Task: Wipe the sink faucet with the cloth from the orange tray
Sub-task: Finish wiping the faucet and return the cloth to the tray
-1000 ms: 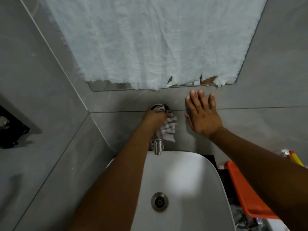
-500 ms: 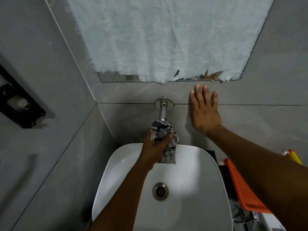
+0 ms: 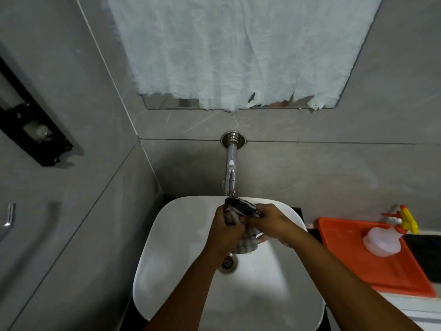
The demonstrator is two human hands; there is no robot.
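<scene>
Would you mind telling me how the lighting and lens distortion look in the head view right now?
Head view: dim overall, a bright patch on the sink basin; glare on the faucet; wide-angle bending slants the wall lines; both hands, left hand and right hand, and the cloth look slightly soft.

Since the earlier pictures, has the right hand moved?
Yes. The right hand left the wall beside the faucet and now grips the cloth over the sink.

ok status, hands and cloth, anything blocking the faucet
Left hand and right hand both shut on cloth, over white sink. Cloth just below faucet, not touching. Nothing in the way.
</scene>
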